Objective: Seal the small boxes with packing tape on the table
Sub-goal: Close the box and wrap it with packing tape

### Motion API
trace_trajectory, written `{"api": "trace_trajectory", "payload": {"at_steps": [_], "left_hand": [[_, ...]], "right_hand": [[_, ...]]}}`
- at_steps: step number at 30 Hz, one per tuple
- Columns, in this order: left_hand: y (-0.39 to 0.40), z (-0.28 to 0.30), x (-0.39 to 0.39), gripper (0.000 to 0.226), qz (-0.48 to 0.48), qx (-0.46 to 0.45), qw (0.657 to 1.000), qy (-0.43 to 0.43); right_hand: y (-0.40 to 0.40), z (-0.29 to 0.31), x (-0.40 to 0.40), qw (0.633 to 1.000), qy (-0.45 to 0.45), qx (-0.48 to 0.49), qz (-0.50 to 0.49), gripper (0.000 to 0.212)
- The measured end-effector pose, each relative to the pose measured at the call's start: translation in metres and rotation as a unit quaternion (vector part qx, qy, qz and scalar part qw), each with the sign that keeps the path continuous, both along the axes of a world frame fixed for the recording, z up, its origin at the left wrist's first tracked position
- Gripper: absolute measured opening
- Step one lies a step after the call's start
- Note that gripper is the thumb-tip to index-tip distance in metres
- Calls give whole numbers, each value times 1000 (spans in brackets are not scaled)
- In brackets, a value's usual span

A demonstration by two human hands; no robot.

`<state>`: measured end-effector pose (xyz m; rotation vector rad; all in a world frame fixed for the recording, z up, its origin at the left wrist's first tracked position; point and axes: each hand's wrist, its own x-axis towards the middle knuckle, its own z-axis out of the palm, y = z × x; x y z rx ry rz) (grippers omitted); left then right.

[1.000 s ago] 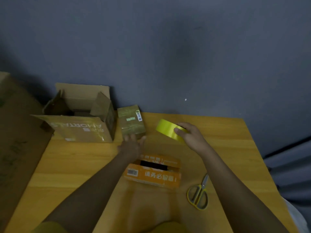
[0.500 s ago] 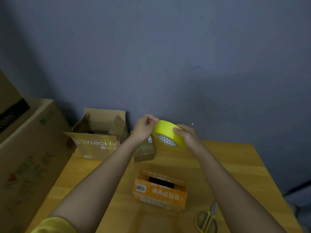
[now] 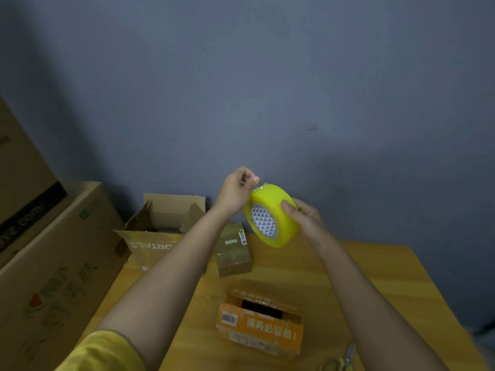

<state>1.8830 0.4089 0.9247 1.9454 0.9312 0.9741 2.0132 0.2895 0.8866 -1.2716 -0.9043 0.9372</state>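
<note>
glossy tape roll (image 3: 278, 223), matt cardboard boxes (image 3: 258, 326)

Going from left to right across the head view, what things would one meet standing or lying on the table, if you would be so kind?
Open cardboard box → small taped brown box → orange box → scissors.

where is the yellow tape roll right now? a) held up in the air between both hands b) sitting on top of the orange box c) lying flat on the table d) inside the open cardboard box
a: the right hand holds the yellow tape roll above the table, while the left hand pinches at its top edge.
</note>
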Motion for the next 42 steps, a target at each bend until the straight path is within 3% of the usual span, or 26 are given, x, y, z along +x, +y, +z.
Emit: {"api": "trace_trajectory", "payload": {"at_steps": [5,11,13,18,22,25,26,28,29,35,42], "left_hand": [[4,-10,2,15,23,31,999,29],[-7,-11,-5,12,-2,95,992,78],[-7,-18,-7,15,10,43,996,78],[8,-34,-20,19,59,-90,993,54],[4,-58,-29,12,68,-106,987,94],[-8,-82,-38,9,90,-99,987,89],[-11,-89,-42,9,99,-99,987,81],[-18,-105,-48,9,94,-106,986,92],[-21,-114,-52,10,91,-115,985,96],[-30,-166,-85,10,101,-158,978,89],[-43,-209,-105,12,100,-223,962,121]], "right_hand": [[1,0,4,998,-48,-25,-21,10],[-1,-32,23,947,-272,-170,-12,39],[-7,-37,32,947,-264,-183,-25,39],[-26,-33,35,985,-103,-118,-70,23],[-37,-44,35,975,-148,-154,-67,28],[-41,-57,43,945,-233,-221,-62,38],[-43,-61,45,915,-305,-258,-55,42],[-48,-67,43,819,-459,-342,-31,54],[-51,-68,39,791,-493,-361,-31,60],[-61,-61,7,805,-500,-321,-5,56],[-66,-84,-17,781,-505,-365,53,46]]}}
